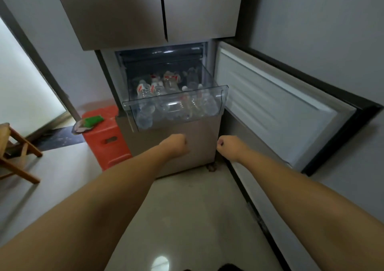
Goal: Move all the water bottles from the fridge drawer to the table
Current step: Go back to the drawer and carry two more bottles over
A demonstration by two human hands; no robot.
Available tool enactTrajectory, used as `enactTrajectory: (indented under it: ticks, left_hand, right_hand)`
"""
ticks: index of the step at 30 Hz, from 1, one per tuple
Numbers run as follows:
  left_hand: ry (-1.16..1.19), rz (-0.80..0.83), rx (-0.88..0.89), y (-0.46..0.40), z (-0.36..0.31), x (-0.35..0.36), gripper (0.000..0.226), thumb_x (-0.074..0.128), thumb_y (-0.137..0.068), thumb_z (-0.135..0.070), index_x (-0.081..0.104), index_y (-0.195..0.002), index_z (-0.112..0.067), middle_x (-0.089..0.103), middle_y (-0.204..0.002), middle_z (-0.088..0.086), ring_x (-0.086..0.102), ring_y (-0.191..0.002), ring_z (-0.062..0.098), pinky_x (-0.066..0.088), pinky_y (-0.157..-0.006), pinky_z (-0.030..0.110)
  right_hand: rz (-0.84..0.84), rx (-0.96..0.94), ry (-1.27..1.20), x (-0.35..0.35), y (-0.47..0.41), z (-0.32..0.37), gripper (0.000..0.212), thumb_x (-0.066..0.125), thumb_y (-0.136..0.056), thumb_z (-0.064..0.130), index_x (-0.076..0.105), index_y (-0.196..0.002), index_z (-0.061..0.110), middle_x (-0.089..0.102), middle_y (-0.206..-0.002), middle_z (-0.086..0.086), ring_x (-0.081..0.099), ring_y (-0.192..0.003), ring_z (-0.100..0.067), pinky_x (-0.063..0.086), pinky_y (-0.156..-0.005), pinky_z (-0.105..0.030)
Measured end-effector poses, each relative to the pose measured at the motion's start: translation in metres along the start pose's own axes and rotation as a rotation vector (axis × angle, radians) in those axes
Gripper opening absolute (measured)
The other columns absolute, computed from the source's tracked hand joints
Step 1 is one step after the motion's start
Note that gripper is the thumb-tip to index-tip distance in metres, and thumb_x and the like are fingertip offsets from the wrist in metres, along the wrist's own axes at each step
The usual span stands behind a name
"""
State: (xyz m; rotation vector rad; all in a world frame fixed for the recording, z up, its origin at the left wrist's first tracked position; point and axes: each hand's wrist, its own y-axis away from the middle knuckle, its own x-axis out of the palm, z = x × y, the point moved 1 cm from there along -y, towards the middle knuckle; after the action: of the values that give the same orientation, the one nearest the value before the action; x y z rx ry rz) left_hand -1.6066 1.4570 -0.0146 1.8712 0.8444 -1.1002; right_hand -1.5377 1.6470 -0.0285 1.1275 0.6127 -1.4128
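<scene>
The clear plastic fridge drawer (223, 96) is pulled out of the lower right fridge compartment. Several clear water bottles (170, 83) with red and white labels lie inside it, some seen through the front wall. My left hand (176, 145) is stretched out below the drawer, fingers curled into a fist, holding nothing. My right hand (227, 146) is beside it at the same height, also curled and holding nothing. Neither hand touches the drawer. The table is not in view.
The lower fridge door (280, 108) stands open to the right. A red plastic stool (108, 137) with a green item (93, 121) on top stands left of the fridge. A wooden chair (14, 152) is at the far left. Pale tiled floor lies below.
</scene>
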Motion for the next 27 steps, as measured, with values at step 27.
enactTrajectory:
  ticks: [27]
  left_hand:
    - [0.145,-0.226,-0.415,-0.365,0.058,-0.126,0.066,0.060,-0.088,-0.029,0.029,-0.143,-0.010,0.035,-0.143,0.020,0.040,-0.127,0.037,0.039,-0.105,0.045]
  right_hand:
    - [0.024,-0.184,-0.066,-0.097,-0.453,0.049,0.042,0.050,-0.095,0.026,0.044,-0.132,0.006,0.058,-0.122,-0.018,0.057,-0.108,-0.032,0.039,-0.078,-0.030]
